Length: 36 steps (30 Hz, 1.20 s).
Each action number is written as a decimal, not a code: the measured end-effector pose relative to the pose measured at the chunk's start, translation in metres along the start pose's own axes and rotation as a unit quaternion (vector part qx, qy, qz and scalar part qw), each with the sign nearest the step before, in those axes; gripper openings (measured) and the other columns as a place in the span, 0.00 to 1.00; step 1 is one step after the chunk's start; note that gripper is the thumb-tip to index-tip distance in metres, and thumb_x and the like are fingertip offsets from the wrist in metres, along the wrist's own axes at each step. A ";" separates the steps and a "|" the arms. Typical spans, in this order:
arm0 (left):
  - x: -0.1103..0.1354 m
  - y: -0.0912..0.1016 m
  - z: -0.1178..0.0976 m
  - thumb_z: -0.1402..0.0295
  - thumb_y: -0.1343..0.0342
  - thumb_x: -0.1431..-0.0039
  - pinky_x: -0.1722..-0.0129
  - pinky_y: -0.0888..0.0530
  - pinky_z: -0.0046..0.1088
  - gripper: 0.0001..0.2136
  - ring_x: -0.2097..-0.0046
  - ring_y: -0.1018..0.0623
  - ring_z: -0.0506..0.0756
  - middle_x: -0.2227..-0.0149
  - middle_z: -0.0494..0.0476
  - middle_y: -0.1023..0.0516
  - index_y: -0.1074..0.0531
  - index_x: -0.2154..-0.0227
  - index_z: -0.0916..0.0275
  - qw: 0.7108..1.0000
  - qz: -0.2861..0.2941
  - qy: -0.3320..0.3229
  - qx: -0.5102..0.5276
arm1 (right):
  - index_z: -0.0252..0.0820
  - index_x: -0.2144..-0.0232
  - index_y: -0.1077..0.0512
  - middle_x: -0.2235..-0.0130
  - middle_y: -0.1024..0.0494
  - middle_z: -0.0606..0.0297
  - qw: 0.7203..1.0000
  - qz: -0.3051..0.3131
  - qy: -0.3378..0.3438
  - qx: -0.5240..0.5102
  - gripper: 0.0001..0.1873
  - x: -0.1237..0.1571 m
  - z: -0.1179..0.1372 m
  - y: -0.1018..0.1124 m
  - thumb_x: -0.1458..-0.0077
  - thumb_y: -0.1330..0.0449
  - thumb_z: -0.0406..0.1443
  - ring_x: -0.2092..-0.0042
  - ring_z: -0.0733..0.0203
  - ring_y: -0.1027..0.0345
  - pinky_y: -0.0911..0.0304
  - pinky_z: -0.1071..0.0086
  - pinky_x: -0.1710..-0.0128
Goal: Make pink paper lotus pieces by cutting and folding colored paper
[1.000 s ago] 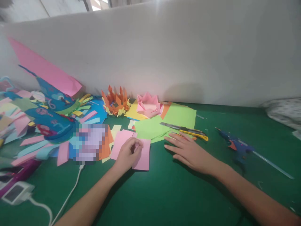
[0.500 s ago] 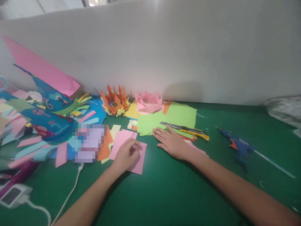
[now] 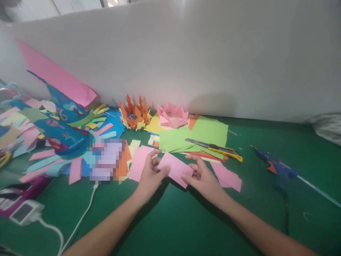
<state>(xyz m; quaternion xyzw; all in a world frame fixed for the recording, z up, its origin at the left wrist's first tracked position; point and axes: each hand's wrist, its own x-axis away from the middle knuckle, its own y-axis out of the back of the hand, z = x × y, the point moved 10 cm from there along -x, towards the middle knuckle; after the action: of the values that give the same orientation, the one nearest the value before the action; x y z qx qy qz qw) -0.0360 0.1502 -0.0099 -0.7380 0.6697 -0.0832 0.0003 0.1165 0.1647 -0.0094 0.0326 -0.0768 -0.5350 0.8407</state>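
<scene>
A small rectangular piece of pink paper [image 3: 176,169] is held tilted between both hands, above the green table. My left hand [image 3: 152,173] pinches its left edge, thumb on top. At its right edge, my right hand [image 3: 201,176] grips the same paper with thumb and curled fingers. More pink sheets [image 3: 138,163] lie flat just behind my left hand. To the right of my right hand, a couple of pink paper pieces [image 3: 227,176] rest on the table. Beyond the hands, a yellow and black box cutter [image 3: 215,147] lies over green paper sheets [image 3: 176,138].
A pink paper crown [image 3: 173,115] and an orange one [image 3: 135,113] stand at the back. Blue cone hats [image 3: 61,135] with paper strips crowd the left, near a cabled white device [image 3: 25,212]. A blue glue gun [image 3: 275,165] lies at right.
My left hand has lifted a pink paper off the pile and moved right. My right hand, flat on the table before, has come up and closed on the paper's other edge.
</scene>
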 end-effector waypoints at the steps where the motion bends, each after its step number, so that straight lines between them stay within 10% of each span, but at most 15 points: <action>1: 0.000 -0.005 0.002 0.62 0.39 0.51 0.68 0.28 0.24 0.26 0.68 0.28 0.48 0.68 0.47 0.34 0.43 0.51 0.56 1.000 0.018 0.015 0.006 | 0.45 0.52 0.47 0.68 0.30 0.70 1.000 -0.015 0.000 -0.001 0.25 -0.002 0.000 0.004 0.49 0.41 0.39 0.71 0.65 0.33 0.36 0.70 0.71; 11: -0.011 -0.018 -0.001 0.65 0.44 0.49 0.74 0.35 0.22 0.07 0.73 0.32 0.49 0.76 0.47 0.33 0.30 0.70 0.63 0.968 0.089 0.000 -0.234 | 0.47 0.54 0.42 0.70 0.31 0.72 0.983 0.030 0.053 0.171 0.16 0.000 0.002 0.007 0.46 0.45 0.35 0.76 0.66 0.39 0.43 0.71 0.75; 21: -0.005 -0.004 0.021 0.55 0.40 0.52 0.83 0.44 0.17 0.17 0.83 0.39 0.44 0.85 0.40 0.39 0.37 0.71 0.61 0.995 0.023 0.058 -0.074 | 0.48 0.53 0.34 0.49 0.30 0.60 0.960 0.088 0.146 0.221 0.22 0.007 0.019 -0.003 0.52 0.36 0.37 0.49 0.53 0.36 0.38 0.59 0.50; 29: 0.005 -0.020 0.022 0.56 0.42 0.49 0.82 0.36 0.20 0.19 0.80 0.31 0.47 0.77 0.49 0.27 0.29 0.58 0.62 0.986 0.090 0.060 -0.124 | 0.46 0.68 0.23 0.67 0.21 0.64 0.967 0.051 0.167 0.186 0.06 0.003 0.024 0.005 0.47 0.40 0.35 0.65 0.60 0.29 0.34 0.66 0.63; 36: 0.002 -0.016 0.018 0.61 0.43 0.47 0.69 0.30 0.25 0.10 0.69 0.27 0.51 0.71 0.54 0.24 0.24 0.68 0.63 0.983 0.081 0.010 -0.167 | 0.44 0.72 0.23 0.71 0.22 0.64 0.978 0.025 0.135 0.155 0.11 0.000 0.019 0.013 0.47 0.39 0.44 0.68 0.61 0.29 0.34 0.68 0.67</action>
<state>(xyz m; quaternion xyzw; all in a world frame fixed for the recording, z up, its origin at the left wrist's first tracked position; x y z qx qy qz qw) -0.0174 0.1482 -0.0254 -0.6702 0.7315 0.0230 -0.1229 0.1246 0.1710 0.0114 0.2323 -0.0452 -0.4863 0.8411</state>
